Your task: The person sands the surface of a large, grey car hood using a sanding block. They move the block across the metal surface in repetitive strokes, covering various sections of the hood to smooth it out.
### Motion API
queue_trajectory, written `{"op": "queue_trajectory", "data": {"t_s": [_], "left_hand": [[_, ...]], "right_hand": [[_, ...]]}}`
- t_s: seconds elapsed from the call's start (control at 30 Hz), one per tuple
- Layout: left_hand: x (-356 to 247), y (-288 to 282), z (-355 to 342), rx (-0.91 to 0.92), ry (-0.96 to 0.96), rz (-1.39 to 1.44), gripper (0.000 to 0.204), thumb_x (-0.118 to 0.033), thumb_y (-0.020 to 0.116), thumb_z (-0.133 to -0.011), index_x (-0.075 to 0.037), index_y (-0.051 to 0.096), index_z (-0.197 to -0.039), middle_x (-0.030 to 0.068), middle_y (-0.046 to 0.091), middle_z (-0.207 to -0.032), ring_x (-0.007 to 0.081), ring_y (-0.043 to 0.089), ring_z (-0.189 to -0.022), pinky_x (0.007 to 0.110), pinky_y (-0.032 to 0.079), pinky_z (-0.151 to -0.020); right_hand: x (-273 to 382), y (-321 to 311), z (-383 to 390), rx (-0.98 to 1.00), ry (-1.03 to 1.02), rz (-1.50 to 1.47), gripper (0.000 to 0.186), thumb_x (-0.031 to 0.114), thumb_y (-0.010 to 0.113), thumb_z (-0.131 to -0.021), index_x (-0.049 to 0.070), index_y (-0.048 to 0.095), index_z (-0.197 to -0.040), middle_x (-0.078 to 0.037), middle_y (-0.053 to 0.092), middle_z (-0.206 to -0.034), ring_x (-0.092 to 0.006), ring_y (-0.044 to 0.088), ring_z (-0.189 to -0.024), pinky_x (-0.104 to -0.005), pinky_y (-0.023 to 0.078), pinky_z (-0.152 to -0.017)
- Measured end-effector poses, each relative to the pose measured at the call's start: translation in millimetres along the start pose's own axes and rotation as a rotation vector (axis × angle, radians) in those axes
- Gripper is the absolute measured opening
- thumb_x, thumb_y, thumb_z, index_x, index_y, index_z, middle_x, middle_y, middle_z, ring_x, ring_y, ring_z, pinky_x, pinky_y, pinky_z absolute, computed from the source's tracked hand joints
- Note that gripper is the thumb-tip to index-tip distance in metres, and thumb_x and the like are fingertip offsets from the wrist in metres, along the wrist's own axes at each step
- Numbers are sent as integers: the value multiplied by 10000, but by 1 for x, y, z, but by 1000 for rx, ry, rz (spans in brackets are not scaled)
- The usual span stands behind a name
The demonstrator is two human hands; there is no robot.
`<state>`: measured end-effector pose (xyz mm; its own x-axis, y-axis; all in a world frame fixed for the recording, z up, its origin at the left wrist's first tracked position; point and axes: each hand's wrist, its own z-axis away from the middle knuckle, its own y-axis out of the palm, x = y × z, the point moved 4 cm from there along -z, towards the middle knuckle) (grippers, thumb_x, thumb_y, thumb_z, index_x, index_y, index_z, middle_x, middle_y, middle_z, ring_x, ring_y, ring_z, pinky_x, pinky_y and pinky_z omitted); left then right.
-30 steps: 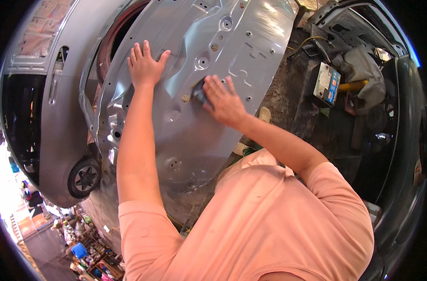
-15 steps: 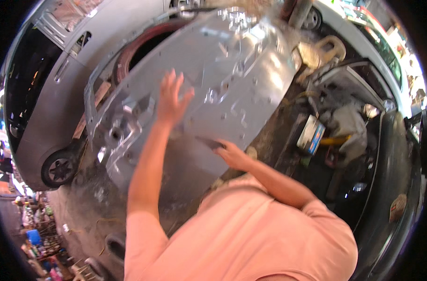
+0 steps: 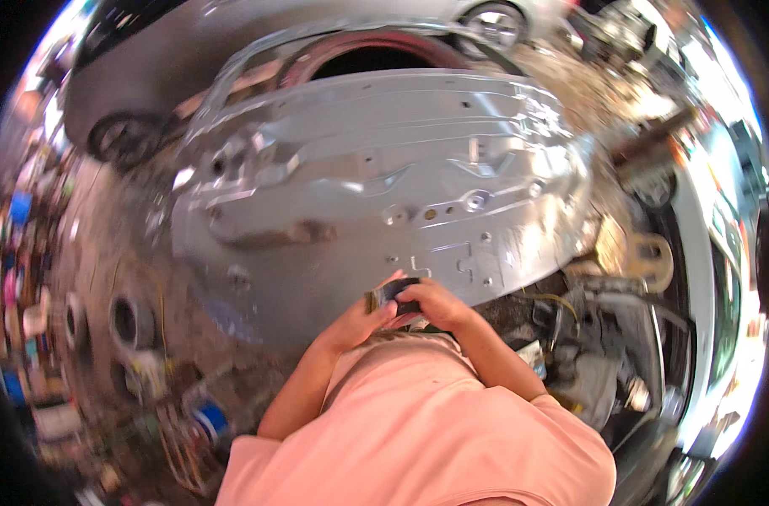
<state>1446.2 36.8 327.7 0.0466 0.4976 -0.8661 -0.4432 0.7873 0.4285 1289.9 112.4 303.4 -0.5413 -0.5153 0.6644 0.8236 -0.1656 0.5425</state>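
A large grey stamped metal panel (image 3: 317, 270) with holes and ridges lies crosswise before me. Close to my body at its near edge, my left hand (image 3: 369, 315) and my right hand (image 3: 437, 302) meet around a small dark pad (image 3: 393, 292) with a yellowish edge, fingers closed on it. The pad's underside and some fingertips are hidden.
A grey car (image 3: 165, 42) stands beyond a red-rimmed round opening (image 3: 372, 42). Loose tyres (image 3: 133, 325) and cluttered goods (image 3: 26, 211) lie at left. At right are a light car (image 3: 713, 270), a beige slatted object (image 3: 646, 263) and dark car parts (image 3: 604, 354).
My left hand has left the panel's surface and come down to join my right hand at the pad by my body. The view has swung, so the panel now lies crosswise.
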Motion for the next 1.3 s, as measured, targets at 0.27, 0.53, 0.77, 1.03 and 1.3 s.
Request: {"op": "queue_trajectory", "data": {"t_s": [0.27,0.53,0.77,1.03,1.3], "left_hand": [[34,-18,-7,-1071,276,285,504,-331,541,-1116,30,479,-1463,104,581,-1361,210,579,-1291,373,484,-1105],[14,-96,-95,-1742,277,-885,720,-343,401,-1125,103,153,-1633,311,120,-1722,439,125,-1611,556,128,-1298],[36,10,-174,-1621,390,-721,813,-478,303,-1127,91,47,-1647,355,7,-1713,466,19,-1615,563,54,-1300],[41,36,-180,-1563,376,-950,809,-458,312,-1134,119,39,-1632,369,-17,-1704,498,21,-1603,580,64,-1294],[1,-8,-162,-1638,377,-929,777,-415,353,-1137,48,18,-1663,312,-28,-1730,490,-30,-1606,558,38,-1301]], "right_hand": [[59,-137,20,-232,-268,358,356,284,595,-1051,-3,642,-1256,-148,773,-1018,-223,752,-915,-344,595,-801],[104,-225,23,-403,-369,352,269,273,596,-1042,11,654,-1027,-76,652,-662,-171,655,-573,-318,547,-573],[103,-243,15,-373,-337,386,305,301,615,-1042,10,665,-965,-47,575,-595,-160,592,-490,-322,545,-487],[104,-238,13,-351,-303,453,327,312,607,-1050,-3,687,-1010,-46,582,-596,-157,603,-492,-316,552,-492],[105,-235,15,-359,-299,443,342,315,603,-1057,-11,705,-1028,-44,593,-598,-165,629,-496,-308,558,-503]]}}
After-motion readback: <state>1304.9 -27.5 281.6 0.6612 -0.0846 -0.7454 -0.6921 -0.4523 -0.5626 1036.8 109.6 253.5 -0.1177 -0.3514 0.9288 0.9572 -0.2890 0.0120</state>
